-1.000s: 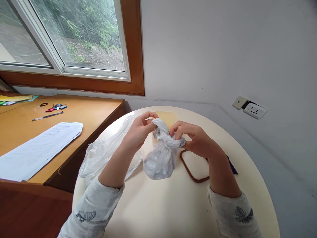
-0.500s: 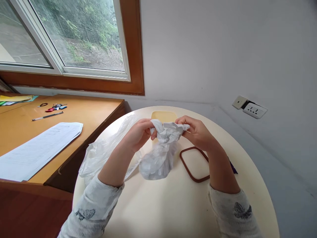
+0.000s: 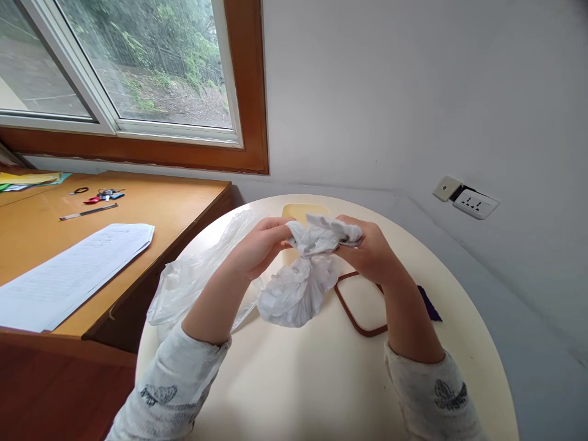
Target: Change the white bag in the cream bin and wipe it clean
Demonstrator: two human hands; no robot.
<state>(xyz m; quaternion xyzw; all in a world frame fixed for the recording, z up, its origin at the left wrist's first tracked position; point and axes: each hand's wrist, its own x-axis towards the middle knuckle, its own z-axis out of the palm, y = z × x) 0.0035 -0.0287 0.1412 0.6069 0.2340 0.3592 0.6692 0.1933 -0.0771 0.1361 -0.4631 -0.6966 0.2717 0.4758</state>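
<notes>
A crumpled white plastic bag (image 3: pixel 298 291) hangs between my hands above the round table, its neck gathered or knotted. My left hand (image 3: pixel 257 245) pinches one side of its top. On the other side my right hand (image 3: pixel 370 251) is closed on the bunched end. Whether the bag holds anything I cannot tell. Behind it stands a pale yellow container (image 3: pixel 301 211), partly covered by the bag and my hands. A brown rectangular ring (image 3: pixel 362 332) lies on the table beside my right forearm, which hides part of it.
Clear plastic film (image 3: pixel 184 285) lies loose on the table (image 3: pixel 303 392) at left. A dark purple piece (image 3: pixel 429 304) sits beyond my right forearm. The wooden desk (image 3: pixel 184 196) at left bears papers (image 3: pixel 87 269), a pen (image 3: pixel 89 212) and keys (image 3: pixel 108 195). A wall socket (image 3: pixel 475 203) is at right.
The bag's gathered top has turned and bunched more toward my right hand, and its lower part has risen slightly. My right hand has shifted slightly; both hands keep their hold.
</notes>
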